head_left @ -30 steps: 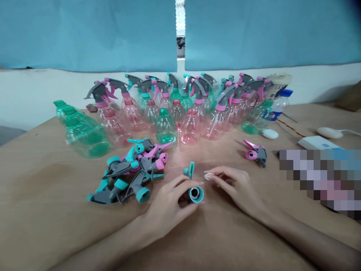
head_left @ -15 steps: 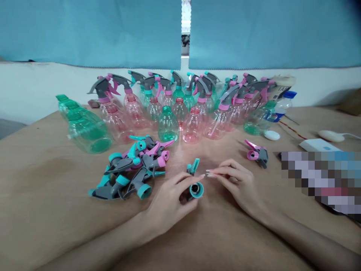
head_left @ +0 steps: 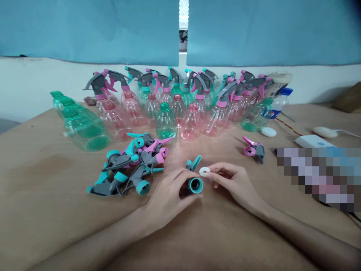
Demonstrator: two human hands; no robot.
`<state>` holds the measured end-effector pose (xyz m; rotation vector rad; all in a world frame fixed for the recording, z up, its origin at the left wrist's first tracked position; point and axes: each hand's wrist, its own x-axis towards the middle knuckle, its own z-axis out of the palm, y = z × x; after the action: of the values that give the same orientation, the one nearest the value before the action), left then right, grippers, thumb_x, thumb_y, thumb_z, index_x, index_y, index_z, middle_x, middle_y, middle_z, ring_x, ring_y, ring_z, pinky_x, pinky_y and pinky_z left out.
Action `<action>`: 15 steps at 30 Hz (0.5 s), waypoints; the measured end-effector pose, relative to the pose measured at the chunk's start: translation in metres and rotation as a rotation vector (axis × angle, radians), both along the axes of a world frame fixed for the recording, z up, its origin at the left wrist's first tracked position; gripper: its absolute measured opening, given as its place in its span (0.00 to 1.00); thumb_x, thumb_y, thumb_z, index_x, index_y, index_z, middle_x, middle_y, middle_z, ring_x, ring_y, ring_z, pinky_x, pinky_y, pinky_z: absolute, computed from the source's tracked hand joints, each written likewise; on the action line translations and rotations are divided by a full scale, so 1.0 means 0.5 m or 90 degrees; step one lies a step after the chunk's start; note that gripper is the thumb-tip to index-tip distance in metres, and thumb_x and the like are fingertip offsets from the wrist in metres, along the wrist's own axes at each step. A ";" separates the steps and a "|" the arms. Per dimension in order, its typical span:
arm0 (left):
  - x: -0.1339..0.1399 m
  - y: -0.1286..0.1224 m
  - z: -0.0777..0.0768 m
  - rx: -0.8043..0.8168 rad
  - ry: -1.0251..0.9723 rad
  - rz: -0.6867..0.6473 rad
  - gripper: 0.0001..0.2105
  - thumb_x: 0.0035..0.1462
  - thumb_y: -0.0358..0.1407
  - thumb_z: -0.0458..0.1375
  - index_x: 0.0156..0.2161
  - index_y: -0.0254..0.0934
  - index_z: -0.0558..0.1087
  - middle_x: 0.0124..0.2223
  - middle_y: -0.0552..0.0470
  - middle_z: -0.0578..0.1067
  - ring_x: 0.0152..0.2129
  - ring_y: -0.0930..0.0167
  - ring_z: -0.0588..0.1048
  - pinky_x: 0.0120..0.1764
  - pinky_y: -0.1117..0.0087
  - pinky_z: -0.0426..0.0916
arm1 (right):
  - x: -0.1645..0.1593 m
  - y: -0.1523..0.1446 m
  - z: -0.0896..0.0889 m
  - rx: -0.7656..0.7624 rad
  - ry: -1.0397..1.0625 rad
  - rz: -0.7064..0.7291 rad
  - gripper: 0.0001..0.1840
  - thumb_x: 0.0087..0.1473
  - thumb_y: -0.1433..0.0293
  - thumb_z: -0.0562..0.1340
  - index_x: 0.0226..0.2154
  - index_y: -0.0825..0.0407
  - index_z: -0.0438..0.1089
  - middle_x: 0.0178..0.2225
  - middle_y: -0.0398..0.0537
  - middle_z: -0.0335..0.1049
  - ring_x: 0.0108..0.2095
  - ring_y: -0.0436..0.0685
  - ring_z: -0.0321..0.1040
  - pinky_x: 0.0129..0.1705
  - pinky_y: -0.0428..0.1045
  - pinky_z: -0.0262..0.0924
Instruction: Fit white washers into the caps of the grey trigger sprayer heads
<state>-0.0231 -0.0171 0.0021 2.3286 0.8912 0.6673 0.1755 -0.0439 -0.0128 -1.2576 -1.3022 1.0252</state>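
Observation:
My left hand (head_left: 172,194) is closed round a grey spray trigger head (head_left: 195,185) with a turquoise collar and lever. The collar's open end faces me, and its inside looks dark. Between the thumb and fingers of my right hand (head_left: 235,182) is a small white washer (head_left: 204,172) with a hole in its middle, just above and right of the collar. Left of my left hand lies a heap of spray trigger heads (head_left: 135,162) in grey with turquoise or pink parts. One pink and grey trigger head (head_left: 254,150) rests apart, beyond my right hand.
Several pink and green spray bottles (head_left: 166,122) stand at the back, many with trigger heads on. Green bottles (head_left: 84,128) stand at the left. To the right are a white oval object (head_left: 268,131), a white box (head_left: 314,141), a mouse (head_left: 325,131) and a blurred-out item (head_left: 321,177).
The white washer now shows flat in my right fingertips; before, only a thin pale edge showed near both hands' fingertips. My right hand has shifted slightly; the view has tilted a little.

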 end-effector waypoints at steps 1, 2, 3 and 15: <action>0.000 0.001 0.000 0.002 0.000 0.000 0.13 0.53 0.30 0.62 0.44 0.41 0.68 0.41 0.55 0.72 0.35 0.71 0.71 0.39 0.70 0.66 | -0.002 -0.001 0.003 -0.004 0.020 0.007 0.09 0.46 0.63 0.67 0.30 0.50 0.76 0.27 0.44 0.74 0.22 0.48 0.64 0.23 0.45 0.64; 0.000 0.002 0.000 0.005 0.000 -0.004 0.13 0.53 0.30 0.62 0.43 0.40 0.68 0.40 0.55 0.72 0.35 0.71 0.71 0.38 0.71 0.66 | -0.004 -0.003 0.005 -0.007 0.036 0.014 0.09 0.45 0.63 0.67 0.29 0.51 0.76 0.27 0.44 0.74 0.22 0.48 0.65 0.23 0.44 0.64; -0.001 0.002 0.000 0.010 0.000 -0.008 0.12 0.53 0.29 0.61 0.43 0.40 0.68 0.40 0.55 0.72 0.35 0.71 0.71 0.37 0.71 0.66 | -0.005 -0.005 0.008 -0.009 0.047 0.020 0.08 0.45 0.64 0.67 0.29 0.51 0.75 0.27 0.44 0.74 0.23 0.48 0.65 0.23 0.44 0.64; -0.003 0.002 -0.006 0.046 -0.014 -0.015 0.19 0.55 0.28 0.59 0.52 0.42 0.67 0.45 0.51 0.69 0.36 0.71 0.72 0.36 0.71 0.70 | 0.004 -0.023 0.018 0.058 -0.059 0.043 0.05 0.51 0.65 0.65 0.31 0.49 0.73 0.30 0.42 0.72 0.28 0.49 0.67 0.26 0.44 0.61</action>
<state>-0.0247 -0.0163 -0.0007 2.3874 0.8425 0.7252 0.1772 -0.0554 -0.0040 -1.2124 -1.4547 0.9530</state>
